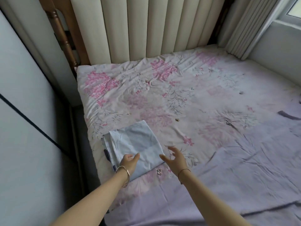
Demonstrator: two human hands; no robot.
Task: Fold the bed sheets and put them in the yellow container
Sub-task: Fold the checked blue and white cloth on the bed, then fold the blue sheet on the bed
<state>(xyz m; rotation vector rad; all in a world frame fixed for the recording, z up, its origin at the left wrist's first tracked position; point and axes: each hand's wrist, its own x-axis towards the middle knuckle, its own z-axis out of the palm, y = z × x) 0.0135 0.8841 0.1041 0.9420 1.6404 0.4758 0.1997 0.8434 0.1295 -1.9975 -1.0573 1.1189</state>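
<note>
Lying folded into a compact pale-blue rectangle, the folded sheet [136, 144] sits on the bed [203, 101], close to its left edge and just short of the gap [76, 128] beside the wardrobe [24, 111]. Left hand [129, 162] is over the bundle's near corner, grip slack, fingers loosely extended, nothing held; contact w/ fabric not confirmable. Right hand [175, 160] hovers just beside the bundle's right edge, grip wide, fingers spread, empty. Yellow container: not in view, so carry route unknown. Risk 1: a lift from one side only, or by the top layer, would prob. let the layers slide apart and the fold open, esp. as loose ends show at the bundle's left side. Risk 2: a push toward the left edge could tip the bundle into the gap. Risk 3: bangle [124, 172] on the left wrist may snag cloth. Further out, the lilac sheet [228, 176] lies spread and creased across the near and right part of the bed, apparently not yet folded; dragging the bundle over it, or over the rumpled floral cover [130, 88], could disturb both. Rec. both hands under the bundle before any lift.
</note>
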